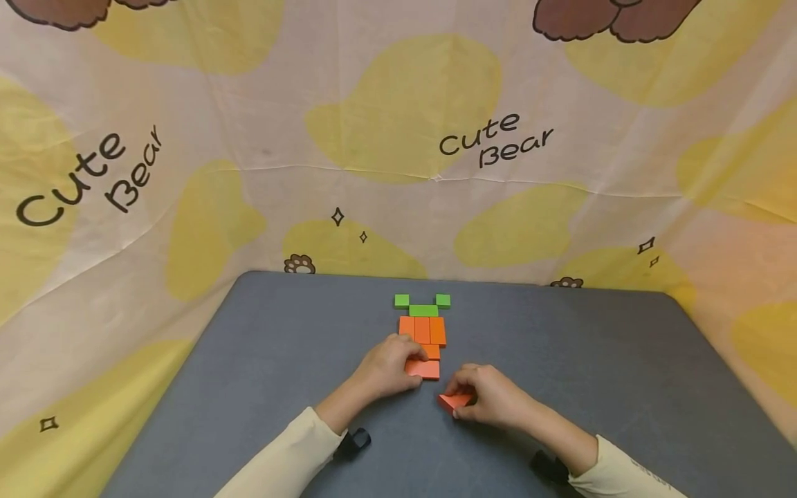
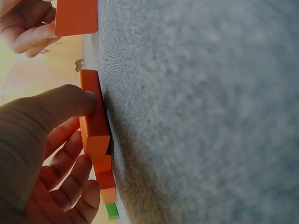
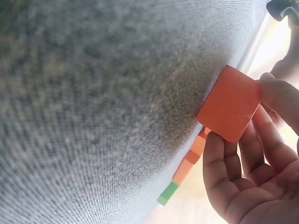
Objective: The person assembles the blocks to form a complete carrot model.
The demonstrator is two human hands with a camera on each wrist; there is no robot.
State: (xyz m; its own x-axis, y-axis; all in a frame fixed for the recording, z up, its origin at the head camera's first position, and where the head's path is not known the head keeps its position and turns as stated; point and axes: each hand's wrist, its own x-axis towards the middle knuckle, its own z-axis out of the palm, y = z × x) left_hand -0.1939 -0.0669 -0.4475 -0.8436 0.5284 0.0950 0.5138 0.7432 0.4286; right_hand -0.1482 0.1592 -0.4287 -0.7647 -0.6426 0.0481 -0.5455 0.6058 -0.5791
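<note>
In the head view, my left hand grips the nearest block of a row, a salmon-orange rectangular block lying flat. The left wrist view shows its thumb on the near side of this orange block, with the fingers curled at its end. To the right and nearer, my right hand pinches a red-orange block between thumb and fingers. One square face of that red-orange block shows in the right wrist view, tilted, its lower edge close to the tabletop.
Beyond the left hand, an orange block and three upright-lying orange blocks continue the row. A green bar tops them, with green cubes at its two corners. All lie on a grey table before a patterned cloth.
</note>
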